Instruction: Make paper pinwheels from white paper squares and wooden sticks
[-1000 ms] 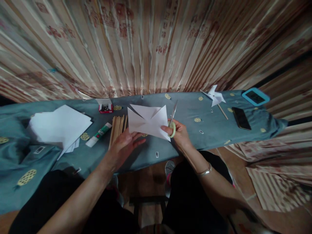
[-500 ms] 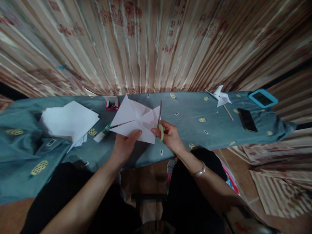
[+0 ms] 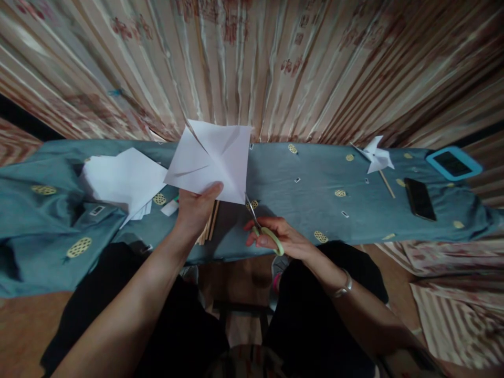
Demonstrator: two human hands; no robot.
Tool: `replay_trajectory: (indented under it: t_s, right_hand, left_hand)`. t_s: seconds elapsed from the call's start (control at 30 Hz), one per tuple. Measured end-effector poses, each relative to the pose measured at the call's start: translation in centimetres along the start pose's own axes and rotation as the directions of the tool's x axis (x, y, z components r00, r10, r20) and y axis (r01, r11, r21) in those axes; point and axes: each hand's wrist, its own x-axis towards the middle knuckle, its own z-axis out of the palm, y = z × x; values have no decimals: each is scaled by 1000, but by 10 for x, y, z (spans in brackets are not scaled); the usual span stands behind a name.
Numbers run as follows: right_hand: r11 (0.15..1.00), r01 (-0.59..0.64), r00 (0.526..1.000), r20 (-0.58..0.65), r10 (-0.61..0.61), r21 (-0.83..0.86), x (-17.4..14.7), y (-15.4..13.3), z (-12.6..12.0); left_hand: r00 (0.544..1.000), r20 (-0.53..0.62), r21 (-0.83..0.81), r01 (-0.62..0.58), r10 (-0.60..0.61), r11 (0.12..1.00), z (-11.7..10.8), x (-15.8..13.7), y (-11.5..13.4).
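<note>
My left hand pinches the lower edge of a white square of paper, thumb on top, and holds it up over the cloth-covered table. Slits run inward from corners on the paper's left and upper left. In my right hand is a pair of scissors with pale green handles. Their blades point up at the paper's lower right corner; I cannot tell whether they touch it. Below the paper, several thin wooden sticks lie partly hidden behind my left hand.
A stack of white paper lies at the left, with a glue tube beside it. At the right are a paper pinwheel on a stick, a dark phone and a blue-framed device. A pleated curtain hangs behind the table.
The paper has turned and risen in my left hand. My right hand has let go of its edge and moved down, with the scissors now angled toward the lower right corner.
</note>
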Motion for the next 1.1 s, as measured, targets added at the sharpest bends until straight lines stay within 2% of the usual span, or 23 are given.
replay_trajectory:
  t_s: [0.17,0.43,1.1]
  right_hand:
    - [999,-24,999,-24,23,-34,1,2,-1]
    - [999,-37,997,-71,37,5,2,0,1]
    - [998,-40,996,-78,45,53,3,-2,1]
  left_hand:
    - [998,50,56,-25,22,998,2,-4,-1]
    - [994,92,-10,55,-54,998,7,-13,-1]
    - [994,70,6,83,-83,997,5,-14,2]
